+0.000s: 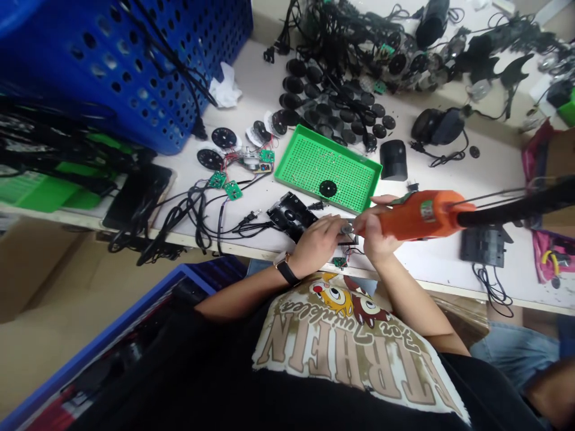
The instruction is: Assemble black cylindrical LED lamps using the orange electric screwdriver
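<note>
Round metal part: small, pinched at the tips of the left fingers, between the two hands, just beyond the near table edge; its details are too small to tell.

Left hand: fingers close together and curled over the round metal part, with a black-strapped wristwatch on the wrist.

Right hand: fingers wrapped tightly round an orange power tool, right beside the round metal part; the tool's front end is hidden by the hand, and a black cord runs off to the right.

Beside the hands: a black plastic casing lies just left of the left hand, and a small green circuit board with thin wires sits just near of them.

Table: white, with a green tray holding a black disc just far of the hands.

Far side: many black discs and tangled black cords are heaped up, and a blue perforated crate stands far left.
</note>
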{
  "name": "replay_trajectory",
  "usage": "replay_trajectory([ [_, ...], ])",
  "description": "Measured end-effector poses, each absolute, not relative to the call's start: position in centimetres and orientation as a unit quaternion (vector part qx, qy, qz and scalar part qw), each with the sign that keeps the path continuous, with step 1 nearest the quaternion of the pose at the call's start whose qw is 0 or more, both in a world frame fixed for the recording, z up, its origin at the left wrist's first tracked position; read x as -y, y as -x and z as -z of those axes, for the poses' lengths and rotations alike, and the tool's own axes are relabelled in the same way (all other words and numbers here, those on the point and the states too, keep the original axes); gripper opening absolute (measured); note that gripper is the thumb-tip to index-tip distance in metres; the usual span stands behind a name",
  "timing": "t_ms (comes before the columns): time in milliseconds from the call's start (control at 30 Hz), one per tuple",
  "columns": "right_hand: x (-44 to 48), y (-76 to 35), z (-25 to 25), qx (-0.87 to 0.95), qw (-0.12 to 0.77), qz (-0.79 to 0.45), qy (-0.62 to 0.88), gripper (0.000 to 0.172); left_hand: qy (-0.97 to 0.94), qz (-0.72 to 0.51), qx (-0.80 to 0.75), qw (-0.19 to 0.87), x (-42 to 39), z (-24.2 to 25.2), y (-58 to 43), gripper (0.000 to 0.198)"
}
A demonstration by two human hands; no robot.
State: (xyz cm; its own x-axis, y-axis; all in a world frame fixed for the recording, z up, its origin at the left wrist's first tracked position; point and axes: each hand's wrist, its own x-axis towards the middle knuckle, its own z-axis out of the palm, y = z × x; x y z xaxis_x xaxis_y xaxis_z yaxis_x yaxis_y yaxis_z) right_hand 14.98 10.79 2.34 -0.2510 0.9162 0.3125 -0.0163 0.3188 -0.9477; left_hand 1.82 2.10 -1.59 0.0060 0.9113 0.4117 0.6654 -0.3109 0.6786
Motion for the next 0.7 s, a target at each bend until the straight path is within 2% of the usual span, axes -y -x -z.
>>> replay_trajectory([
  [133, -10.7, -14.1, -5.3, 0.583, 0.615, -0.452, 0.279, 0.024, -0.693, -0.419, -0.571, 0.137, -2.1, 1.5, -1.8, 0.026],
  [233, -10.2, -13.4, -6.9, 0.556, 0.662, -0.433, 0.255, 0.021, -0.691, -0.412, -0.575, 0.151, -2.1, 1.2, -1.7, 0.029],
  [333, -9.5, -12.9, -6.7, 0.556, 0.649, -0.455, 0.249, 0.025, -0.682, -0.401, -0.585, 0.175, -2.1, 1.0, -1.5, 0.038],
  [467, -8.7, -12.6, -4.6, 0.588, 0.585, -0.503, 0.244, 0.025, -0.675, -0.409, -0.582, 0.193, -1.9, 0.6, -1.1, 0.052],
  [533, -8.7, -12.6, -4.2, 0.599, 0.569, -0.513, 0.234, 0.02, -0.682, -0.412, -0.577, 0.182, -1.6, 0.4, -0.9, 0.044],
  [700, -8.8, -12.5, -6.4, 0.556, 0.632, -0.498, 0.209, 0.016, -0.692, -0.429, -0.565, 0.134, -1.2, -0.2, -0.2, 0.019],
])
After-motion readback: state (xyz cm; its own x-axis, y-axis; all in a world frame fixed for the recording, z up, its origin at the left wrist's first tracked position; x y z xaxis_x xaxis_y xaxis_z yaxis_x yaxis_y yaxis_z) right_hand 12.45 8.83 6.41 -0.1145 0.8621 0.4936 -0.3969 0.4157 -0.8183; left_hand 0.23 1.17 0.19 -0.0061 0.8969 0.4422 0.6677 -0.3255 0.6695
